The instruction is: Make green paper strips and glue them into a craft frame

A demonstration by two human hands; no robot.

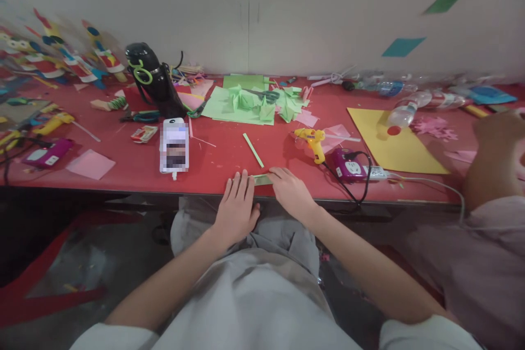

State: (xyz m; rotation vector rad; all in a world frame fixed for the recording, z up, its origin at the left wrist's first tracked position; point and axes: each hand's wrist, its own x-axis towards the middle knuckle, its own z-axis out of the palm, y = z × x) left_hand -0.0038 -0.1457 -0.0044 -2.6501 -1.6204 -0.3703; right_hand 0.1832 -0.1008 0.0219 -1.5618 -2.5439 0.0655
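A small pale green paper piece [263, 180] lies at the table's front edge between my hands. My left hand [237, 206] is open, its fingers stretched flat over the paper's left end. My right hand [292, 192] is closed on the right end, its fingers bent over the paper; the thumb is hidden. Just beyond, a narrow green paper strip [253, 150] lies slantwise. Folded green paper pieces [245, 99] stand on light green sheets [217, 104] farther back.
A yellow glue gun [314, 141] and a purple power socket [348, 166] with cords lie to the right, near a yellow sheet [414, 145] and plastic bottles [404, 114]. At left are a phone [174, 145] and a black bottle [158, 82]. Another person's arm [492, 158] rests far right.
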